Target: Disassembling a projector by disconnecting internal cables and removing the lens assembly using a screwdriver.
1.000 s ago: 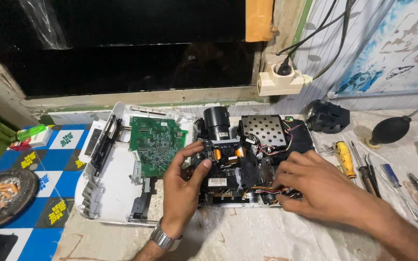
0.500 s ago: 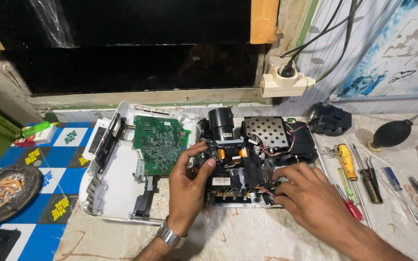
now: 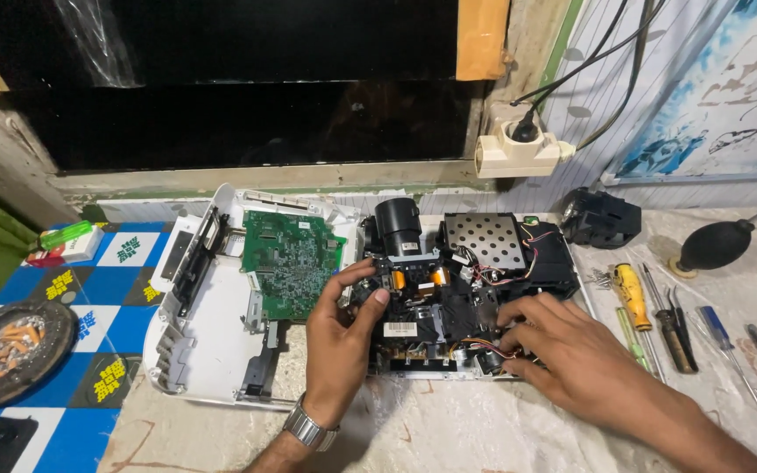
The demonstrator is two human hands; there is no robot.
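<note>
Gripping the opened projector [image 3: 457, 298] at its left edge, left hand [image 3: 339, 346] curls fingers around it; right hand [image 3: 571, 350] fingertips press into wiring [image 3: 484, 342] near-right.

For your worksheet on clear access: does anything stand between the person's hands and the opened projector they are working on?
Nothing visible does. The left hand already rests on the opened projector beside its lens, and the right hand has its fingertips in the wiring at the front right. The screwdrivers lie off to the right.
</note>
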